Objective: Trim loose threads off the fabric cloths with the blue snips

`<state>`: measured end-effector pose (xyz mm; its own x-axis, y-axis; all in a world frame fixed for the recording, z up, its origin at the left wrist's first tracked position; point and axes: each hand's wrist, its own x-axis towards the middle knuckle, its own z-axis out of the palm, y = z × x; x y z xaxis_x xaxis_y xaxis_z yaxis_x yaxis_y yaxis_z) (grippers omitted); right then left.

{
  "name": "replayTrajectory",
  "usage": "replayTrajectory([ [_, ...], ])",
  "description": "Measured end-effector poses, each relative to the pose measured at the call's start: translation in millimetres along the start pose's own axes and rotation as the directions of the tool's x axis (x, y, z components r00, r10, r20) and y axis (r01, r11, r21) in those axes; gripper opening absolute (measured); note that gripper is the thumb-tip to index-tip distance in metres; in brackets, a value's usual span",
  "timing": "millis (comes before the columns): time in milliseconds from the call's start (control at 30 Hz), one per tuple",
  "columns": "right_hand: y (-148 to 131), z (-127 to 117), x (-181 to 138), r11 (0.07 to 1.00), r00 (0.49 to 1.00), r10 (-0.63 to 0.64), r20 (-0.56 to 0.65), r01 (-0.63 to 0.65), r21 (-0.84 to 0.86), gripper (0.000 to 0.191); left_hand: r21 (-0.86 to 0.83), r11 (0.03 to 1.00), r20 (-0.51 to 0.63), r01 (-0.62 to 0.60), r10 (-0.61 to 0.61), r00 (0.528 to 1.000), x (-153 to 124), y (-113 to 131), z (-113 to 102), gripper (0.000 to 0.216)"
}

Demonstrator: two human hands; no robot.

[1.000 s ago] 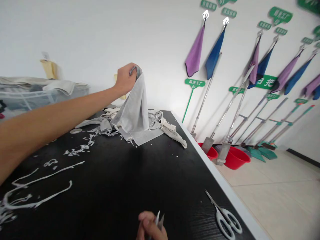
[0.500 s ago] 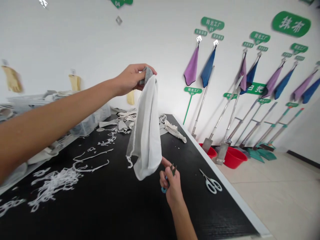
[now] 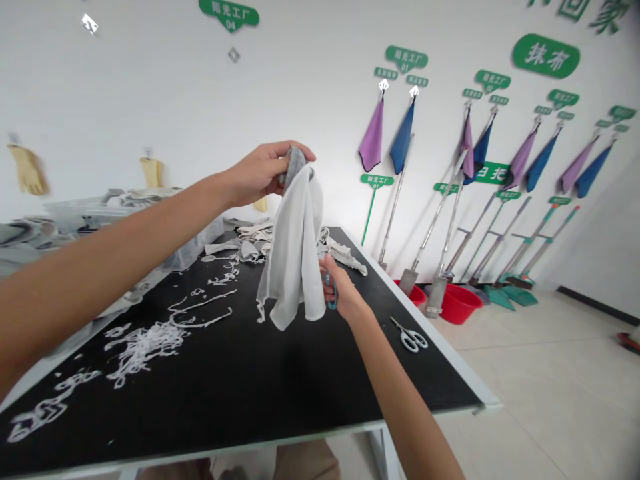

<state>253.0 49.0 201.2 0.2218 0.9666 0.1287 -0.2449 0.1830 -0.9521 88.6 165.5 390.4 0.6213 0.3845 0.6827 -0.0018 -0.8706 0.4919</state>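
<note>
My left hand (image 3: 273,170) pinches the top of a light grey and white cloth piece (image 3: 295,260), which hangs in folds above the black table. A darker grey bit of it shows at my fingers, and a curly thread dangles from its lower left corner. At the cloth's right edge, my right hand (image 3: 343,290) is closed around small scissors with blue handles (image 3: 332,297). Their blades are mostly hidden by the hand and the cloth. Whether the right fingertips also grip the cloth, I cannot tell.
White thread scraps (image 3: 150,347) lie on the left of the black table (image 3: 240,407). White-handled scissors (image 3: 410,335) rest near its right edge. Cloth pieces (image 3: 255,233) are heaped at the far end, beside clear plastic bins (image 3: 185,250). Red basins (image 3: 457,303) and mops stand by the wall.
My right hand has moved up along the cloth's right edge with the blue-handled scissors. The left hand still holds the cloth, whose lower end has swung and spread. The view has shifted.
</note>
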Motion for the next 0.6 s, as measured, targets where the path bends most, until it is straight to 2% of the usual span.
replayTrajectory([
  [133, -1.6, 11.5, 2.0, 0.993, 0.989, -0.053, 0.137, 0.037, 0.116, 0.055, -0.021, 0.999, 0.057, 0.037, -0.036, 0.998, -14.5, 6.7, -0.7, 0.028],
  [300, 5.8, 23.8, 0.2, 0.974, 0.973, -0.054, 0.223, 0.002, 0.227, 0.057, -0.001, 0.996, 0.130, 0.084, -0.083, 0.988, -34.1, 10.4, -2.7, 0.030],
  [500, 10.4, 31.7, -16.2, 0.989, 0.950, -0.064, 0.306, 0.019, 0.150, 0.034, -0.152, 0.975, 0.229, 0.162, -0.125, 0.965, -55.8, 14.8, -12.0, 0.025],
  [600, 11.1, 26.9, -26.9, 0.997, 0.937, -0.059, 0.343, 0.041, 0.060, 0.033, -0.269, 0.935, 0.253, 0.229, -0.161, 0.954, -66.0, 15.5, -20.6, 0.024],
])
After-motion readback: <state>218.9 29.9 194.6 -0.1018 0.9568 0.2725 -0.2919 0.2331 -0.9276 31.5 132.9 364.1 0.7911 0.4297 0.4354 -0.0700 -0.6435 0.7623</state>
